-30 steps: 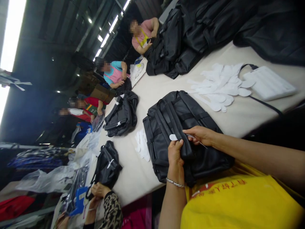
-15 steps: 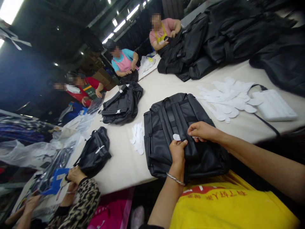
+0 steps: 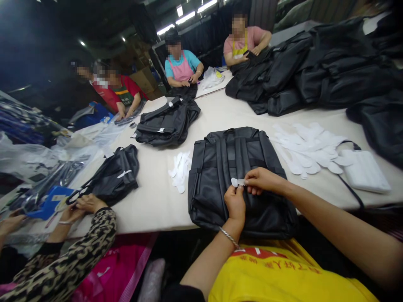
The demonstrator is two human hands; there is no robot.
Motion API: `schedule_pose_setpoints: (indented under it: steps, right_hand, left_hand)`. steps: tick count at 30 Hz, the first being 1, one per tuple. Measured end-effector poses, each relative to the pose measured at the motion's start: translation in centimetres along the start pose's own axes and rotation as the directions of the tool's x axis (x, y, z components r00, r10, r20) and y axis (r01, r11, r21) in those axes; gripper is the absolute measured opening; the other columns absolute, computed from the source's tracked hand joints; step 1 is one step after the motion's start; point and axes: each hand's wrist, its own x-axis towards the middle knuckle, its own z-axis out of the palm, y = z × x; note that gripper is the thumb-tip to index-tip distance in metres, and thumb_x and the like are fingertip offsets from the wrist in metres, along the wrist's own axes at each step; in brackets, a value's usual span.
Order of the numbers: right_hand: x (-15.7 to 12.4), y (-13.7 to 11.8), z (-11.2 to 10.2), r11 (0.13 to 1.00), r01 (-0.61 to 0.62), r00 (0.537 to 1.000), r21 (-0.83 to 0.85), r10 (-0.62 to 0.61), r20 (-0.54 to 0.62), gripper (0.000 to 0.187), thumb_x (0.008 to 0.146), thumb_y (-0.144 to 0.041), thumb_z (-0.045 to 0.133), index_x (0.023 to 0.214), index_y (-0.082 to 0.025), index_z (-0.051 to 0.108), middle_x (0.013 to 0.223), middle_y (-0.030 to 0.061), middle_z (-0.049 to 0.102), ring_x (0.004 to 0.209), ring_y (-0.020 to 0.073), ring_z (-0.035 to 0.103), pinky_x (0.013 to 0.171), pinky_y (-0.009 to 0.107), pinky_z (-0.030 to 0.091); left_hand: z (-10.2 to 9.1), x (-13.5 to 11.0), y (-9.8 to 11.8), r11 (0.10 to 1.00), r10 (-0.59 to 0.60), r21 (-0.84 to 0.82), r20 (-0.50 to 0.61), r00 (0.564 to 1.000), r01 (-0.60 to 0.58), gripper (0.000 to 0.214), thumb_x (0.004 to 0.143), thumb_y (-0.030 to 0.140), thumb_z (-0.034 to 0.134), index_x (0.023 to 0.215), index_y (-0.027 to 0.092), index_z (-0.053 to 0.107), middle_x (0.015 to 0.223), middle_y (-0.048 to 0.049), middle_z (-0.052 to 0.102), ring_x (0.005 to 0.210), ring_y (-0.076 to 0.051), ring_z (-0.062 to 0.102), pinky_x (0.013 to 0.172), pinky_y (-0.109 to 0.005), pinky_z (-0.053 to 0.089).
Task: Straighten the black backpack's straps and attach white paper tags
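Observation:
A black backpack [image 3: 217, 167] lies flat on the pale table [image 3: 157, 197] in front of me, straps up. Both my hands meet over its middle strap. My left hand [image 3: 235, 202], with a bracelet at the wrist, is closed in a pinch on a small white paddle-shaped piece [image 3: 236, 182]. My right hand [image 3: 263, 180] pinches the other end of the same white piece, fingers pressed together.
Loose white pieces lie in a small pile [image 3: 180, 171] left of the backpack and a larger pile [image 3: 310, 147] right of it, beside a white pad [image 3: 365, 171]. Black bags [image 3: 315, 71] are heaped at the back. Several co-workers sit around the table; one in a leopard-print sleeve [image 3: 78, 251] handles a bag [image 3: 116, 174].
The camera has levelled out and turned left. My hands stayed on the backpack strap; the white piece now shows more fully between both pinches.

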Motion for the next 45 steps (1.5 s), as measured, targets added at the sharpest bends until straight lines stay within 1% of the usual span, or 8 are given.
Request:
schedule_pose_setpoints:
  steps: [2, 5, 8, 11, 14, 22, 37, 45]
  right_hand:
    - [-0.1, -0.2, 1.0, 0.972, 0.053, 0.987, -0.23, -0.085, -0.135, 0.021, 0.077, -0.029, 0.042, 0.076, -0.014, 0.056, 0.055, 0.0017, 0.058, 0.047, 0.0097, 0.052, 0.047, 0.02, 0.04]
    - [-0.5, -0.7, 2.3, 0.819, 0.054, 0.921, -0.571, -0.262, -0.289, 0.023, 0.077, -0.032, 0.042, 0.076, -0.019, 0.061, 0.062, 0.0026, 0.059, 0.062, 0.013, 0.054, 0.057, 0.022, 0.038]
    - [-0.8, -1.2, 3.2, 0.705, -0.032, 0.857, -0.709, -0.345, -0.382, 0.026, 0.077, -0.032, 0.041, 0.074, -0.019, 0.063, 0.079, 0.0055, 0.058, 0.071, 0.0145, 0.053, 0.061, 0.023, 0.035]
    - [-0.4, -1.1, 3.4, 0.733, 0.04, 0.832, -0.679, -0.401, -0.384, 0.025, 0.076, -0.032, 0.043, 0.075, -0.018, 0.063, 0.084, 0.0052, 0.055, 0.073, 0.0126, 0.052, 0.064, 0.021, 0.035]
    - [0.6, -0.1, 3.1, 0.801, 0.131, 0.844, -0.585, -0.399, -0.358, 0.022, 0.074, -0.032, 0.046, 0.074, -0.019, 0.063, 0.076, 0.0027, 0.054, 0.072, 0.0118, 0.051, 0.066, 0.02, 0.035]
    - [1.5, 2.5, 2.3, 0.937, 0.151, 0.886, -0.315, -0.269, -0.378, 0.018, 0.065, -0.029, 0.052, 0.058, -0.015, 0.06, 0.065, 0.0017, 0.053, 0.064, 0.0126, 0.05, 0.06, 0.022, 0.037]
    - [1.4, 2.0, 3.1, 0.877, 0.213, 0.852, -0.43, -0.382, -0.358, 0.017, 0.068, -0.028, 0.051, 0.061, -0.017, 0.062, 0.066, 0.0021, 0.055, 0.068, 0.0128, 0.051, 0.065, 0.022, 0.038]
    - [1.6, 2.5, 3.5, 0.844, 0.122, 0.853, -0.522, -0.358, -0.38, 0.02, 0.072, -0.031, 0.049, 0.063, -0.019, 0.062, 0.07, 0.0025, 0.056, 0.069, 0.0121, 0.051, 0.064, 0.021, 0.037]
  left_hand:
    - [0.0, -0.1, 0.1, 1.0, 0.005, -0.031, 0.009, 1.0, -0.004, 0.022, 0.07, 0.029, 0.053, 0.084, 0.015, 0.063, 0.08, -0.0037, 0.063, 0.074, -0.014, 0.053, 0.069, -0.021, 0.038]
    - [-0.1, -0.2, 0.1, 0.998, 0.016, -0.058, -0.014, 1.0, -0.017, 0.021, 0.07, 0.028, 0.053, 0.084, 0.016, 0.063, 0.081, -0.0041, 0.063, 0.075, -0.014, 0.054, 0.071, -0.022, 0.038]
    - [-0.2, -0.3, 0.3, 0.997, 0.029, -0.066, -0.051, 0.998, -0.033, 0.018, 0.069, 0.026, 0.054, 0.08, 0.015, 0.064, 0.077, -0.0036, 0.062, 0.072, -0.014, 0.053, 0.069, -0.022, 0.038]
    - [-0.4, -0.4, 0.5, 0.993, 0.03, -0.109, -0.062, 0.998, -0.037, 0.02, 0.07, 0.026, 0.053, 0.082, 0.014, 0.063, 0.081, -0.0041, 0.063, 0.074, -0.014, 0.053, 0.071, -0.022, 0.039]
    - [-0.5, -0.7, 0.6, 0.99, 0.034, -0.138, -0.066, 0.997, -0.043, 0.023, 0.072, 0.025, 0.05, 0.088, 0.014, 0.061, 0.087, -0.005, 0.062, 0.079, -0.014, 0.053, 0.074, -0.022, 0.039]
    - [-0.3, -1.3, 0.1, 0.996, 0.073, 0.059, -0.117, 0.99, -0.067, 0.028, 0.076, 0.021, 0.044, 0.103, 0.017, 0.051, 0.091, -0.0045, 0.06, 0.082, -0.013, 0.055, 0.075, -0.023, 0.041]
    - [-0.7, -2.1, 1.0, 0.905, 0.22, 0.37, 0.015, 0.975, -0.21, 0.039, 0.083, 0.022, 0.028, 0.118, 0.013, 0.042, 0.111, -0.0129, 0.054, 0.1, -0.018, 0.052, 0.085, -0.027, 0.04]
    - [-1.7, -1.8, 2.2, 0.913, 0.142, 0.364, 0.143, 0.98, -0.185, 0.037, 0.079, 0.016, 0.033, 0.112, 0.016, 0.049, 0.106, -0.0096, 0.058, 0.097, -0.018, 0.053, 0.086, -0.028, 0.039]
